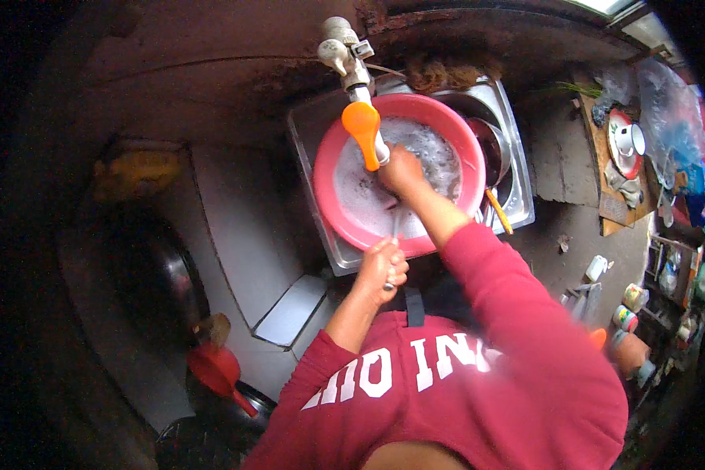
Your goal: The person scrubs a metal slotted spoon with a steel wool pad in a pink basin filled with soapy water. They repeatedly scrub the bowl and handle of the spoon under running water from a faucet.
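Note:
A pink plastic basin of sudsy water sits on a stainless steel sink. My left hand is closed around the handle of a metal utensil at the basin's near rim; the utensil's far end reaches into the suds. Over the water, beside the tap spout, is my right hand, its fingers partly hidden, so what it holds cannot be told. The tap with an orange lever hangs over the basin.
Right of the basin, a pan and a yellow-handled utensil lie in the sink. Farther right, a white enamel mug stands on a red-rimmed plate. A red plastic funnel-like vessel is at lower left.

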The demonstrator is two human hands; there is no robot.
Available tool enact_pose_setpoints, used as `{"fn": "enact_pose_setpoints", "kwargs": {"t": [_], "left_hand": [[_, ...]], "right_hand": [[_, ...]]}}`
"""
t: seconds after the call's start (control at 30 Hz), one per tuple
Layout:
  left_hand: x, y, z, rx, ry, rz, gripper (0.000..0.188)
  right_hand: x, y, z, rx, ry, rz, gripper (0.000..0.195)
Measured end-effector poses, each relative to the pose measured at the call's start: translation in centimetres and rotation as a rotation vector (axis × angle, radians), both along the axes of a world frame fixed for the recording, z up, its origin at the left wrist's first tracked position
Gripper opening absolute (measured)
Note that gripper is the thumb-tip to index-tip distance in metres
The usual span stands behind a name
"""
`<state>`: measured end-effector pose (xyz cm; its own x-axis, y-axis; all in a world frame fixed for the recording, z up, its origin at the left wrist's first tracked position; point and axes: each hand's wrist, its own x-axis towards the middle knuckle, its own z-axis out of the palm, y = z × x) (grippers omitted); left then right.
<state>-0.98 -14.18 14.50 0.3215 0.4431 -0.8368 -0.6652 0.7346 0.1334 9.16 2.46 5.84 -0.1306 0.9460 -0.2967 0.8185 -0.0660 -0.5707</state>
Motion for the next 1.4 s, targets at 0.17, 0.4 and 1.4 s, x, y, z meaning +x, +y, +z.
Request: {"fn": "enact_pose_setpoints", "kwargs": {"t": [0.17,0.4,1.4], "left_hand": [[-0.3,-1.7,1.0,-0.004,-0.018,-0.054,0.015],[0.5,-0.9,0.4,-0.001,-0.004,-0.017,0.019],[2.3,0.3,-0.9,-0.028,-0.310,0.355,0.029]], "right_hand": [[2.1,-1.8,-1.5,0.046,0.169,0.029,0.034],[4.6,-4.8,-0.7,0.284,0.255,0.310,0.035],[2.1,-4.3,-2.7,0.174,0.453,-0.333,0.034]]}}
